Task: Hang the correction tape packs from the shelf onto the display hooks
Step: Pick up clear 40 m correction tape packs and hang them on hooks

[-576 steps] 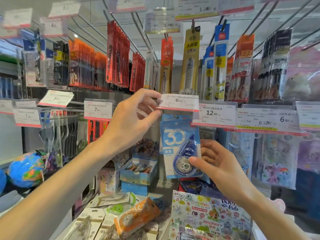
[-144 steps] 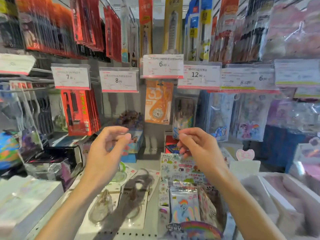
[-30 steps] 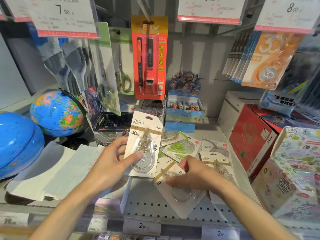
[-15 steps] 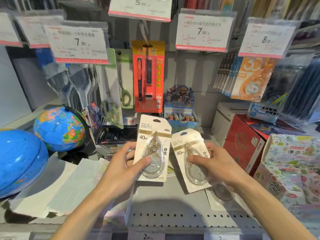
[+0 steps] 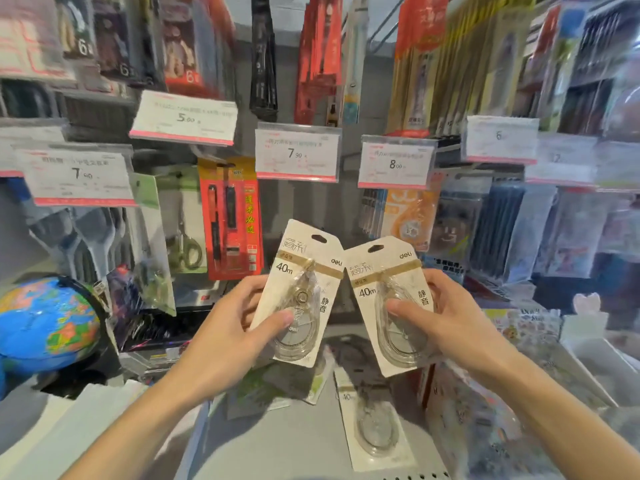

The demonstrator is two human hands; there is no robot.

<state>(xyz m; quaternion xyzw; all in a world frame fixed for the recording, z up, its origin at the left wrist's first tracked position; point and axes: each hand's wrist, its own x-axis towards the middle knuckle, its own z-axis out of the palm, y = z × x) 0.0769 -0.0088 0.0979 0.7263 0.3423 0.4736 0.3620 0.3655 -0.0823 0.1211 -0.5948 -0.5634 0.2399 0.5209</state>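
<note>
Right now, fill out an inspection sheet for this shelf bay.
Surface: grey shelf, its front edge perforated.
Job's things: one white 40m pack in the left hand, another pack in the right hand; a third pack lies flat on the shelf.
Clutter: globe at left, patterned box at right.
Grippers: both hands hold packs, thumbs on the blisters.
Cables: nothing seen.
Surroundings: price tags, one reading 7.90; hanging scissors, red pen pack, orange tape packs.
</note>
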